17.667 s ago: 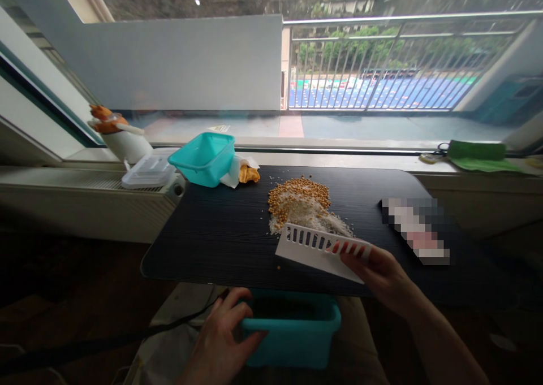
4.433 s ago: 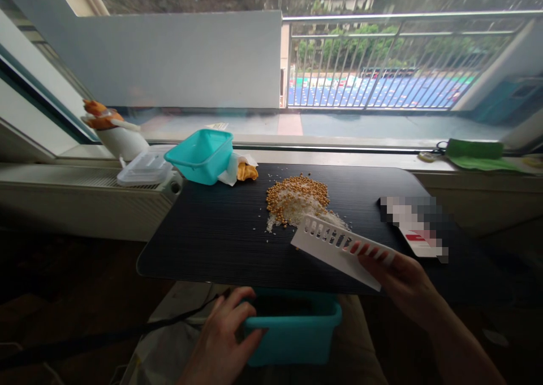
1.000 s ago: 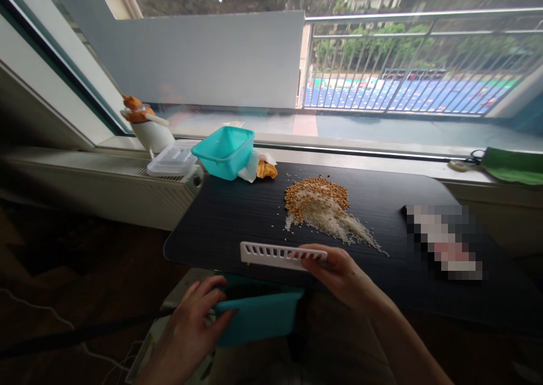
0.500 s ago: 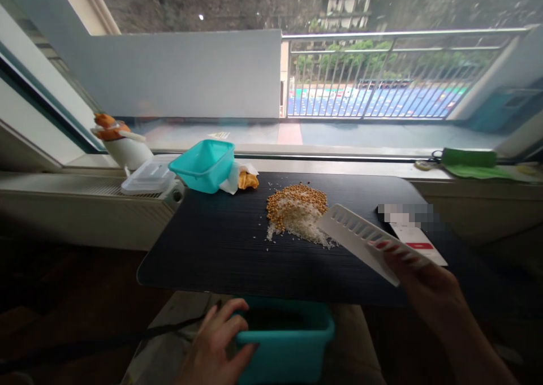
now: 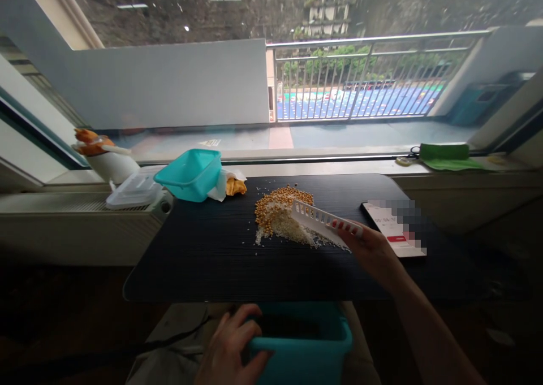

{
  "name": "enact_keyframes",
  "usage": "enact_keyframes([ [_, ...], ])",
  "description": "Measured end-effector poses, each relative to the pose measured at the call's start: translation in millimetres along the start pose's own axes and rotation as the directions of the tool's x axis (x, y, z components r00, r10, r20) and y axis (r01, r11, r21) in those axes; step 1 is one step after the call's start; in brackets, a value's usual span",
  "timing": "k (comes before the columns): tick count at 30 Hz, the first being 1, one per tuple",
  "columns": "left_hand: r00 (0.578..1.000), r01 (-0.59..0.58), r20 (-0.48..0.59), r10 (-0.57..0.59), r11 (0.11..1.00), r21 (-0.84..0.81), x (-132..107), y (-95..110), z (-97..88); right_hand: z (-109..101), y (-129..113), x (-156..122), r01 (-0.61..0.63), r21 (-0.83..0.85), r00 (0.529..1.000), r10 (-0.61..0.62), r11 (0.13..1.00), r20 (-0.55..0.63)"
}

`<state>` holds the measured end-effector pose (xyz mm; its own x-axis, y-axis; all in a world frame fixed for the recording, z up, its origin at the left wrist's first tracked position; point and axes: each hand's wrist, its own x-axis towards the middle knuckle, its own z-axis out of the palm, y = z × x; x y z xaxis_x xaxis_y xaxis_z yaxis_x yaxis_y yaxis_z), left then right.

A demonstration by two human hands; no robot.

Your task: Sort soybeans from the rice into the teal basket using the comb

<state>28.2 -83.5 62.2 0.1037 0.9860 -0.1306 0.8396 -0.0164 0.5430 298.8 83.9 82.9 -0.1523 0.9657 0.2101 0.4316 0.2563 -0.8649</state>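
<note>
On the dark table (image 5: 190,266) lies a pile of soybeans (image 5: 282,197) and white rice (image 5: 286,226), partly mixed. My right hand (image 5: 369,252) is closed around the near end of a white slotted plastic tray (image 5: 320,221). The tray is tilted, and its far end is over the right side of the pile; whether it touches the grains I cannot tell. Below the table's front edge, my left hand (image 5: 235,345) grips the left rim of a teal bin (image 5: 305,348) at my lap. The bin's inside is dark, so its contents are not visible.
A smaller teal container (image 5: 189,176) stands at the table's back left, beside a crumpled orange-and-white packet (image 5: 234,186). A phone (image 5: 394,232) lies at the right. Clear plastic lid (image 5: 133,190) and white pot (image 5: 112,164) are left; green cloth (image 5: 447,156) lies on the sill.
My right hand has moved the slotted tray left and inward, over the edge of the pile. My left hand keeps its hold on the bin. The whole view has shifted slightly.
</note>
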Motion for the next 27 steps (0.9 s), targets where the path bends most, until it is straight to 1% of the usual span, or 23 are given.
enact_keyframes([
  [4, 0.999, 0.034, 0.026, -0.034, 0.999, -0.018, 1, 3, -1.4, 3, 2, -2, 0.004, 0.015, 0.999, -0.005, 1.000, 0.039],
  [9, 1.000, 0.014, 0.013, -0.014, 1.000, -0.008, 2, 3, -2.2, 4, -1, -10, -0.004, 0.010, 0.999, 0.004, 1.000, 0.040],
  [14, 1.000, -0.009, -0.010, 0.009, 1.000, 0.010, 1, 2, -0.7, -3, -5, -15, 0.005, 0.020, 1.000, -0.006, 1.000, 0.018],
  [19, 1.000, -0.017, -0.013, 0.018, 1.000, 0.013, 1, -1, 1.9, -10, -3, -24, -0.028, 0.074, 0.999, 0.025, 0.997, 0.043],
  [21, 1.000, -0.025, -0.011, 0.025, 1.000, 0.014, 1, -2, 3.0, -12, -2, -27, -0.053, 0.103, 0.998, 0.050, 0.993, 0.031],
  [25, 1.000, -0.029, -0.003, 0.029, 1.000, 0.007, 2, -3, 2.9, -16, 2, -28, -0.102, 0.122, 0.993, 0.108, 0.987, -0.046],
  [27, 1.000, -0.024, 0.000, 0.024, 1.000, -0.003, 3, -1, 1.7, -18, 4, -27, -0.121, 0.130, 0.991, 0.128, 0.984, -0.047],
])
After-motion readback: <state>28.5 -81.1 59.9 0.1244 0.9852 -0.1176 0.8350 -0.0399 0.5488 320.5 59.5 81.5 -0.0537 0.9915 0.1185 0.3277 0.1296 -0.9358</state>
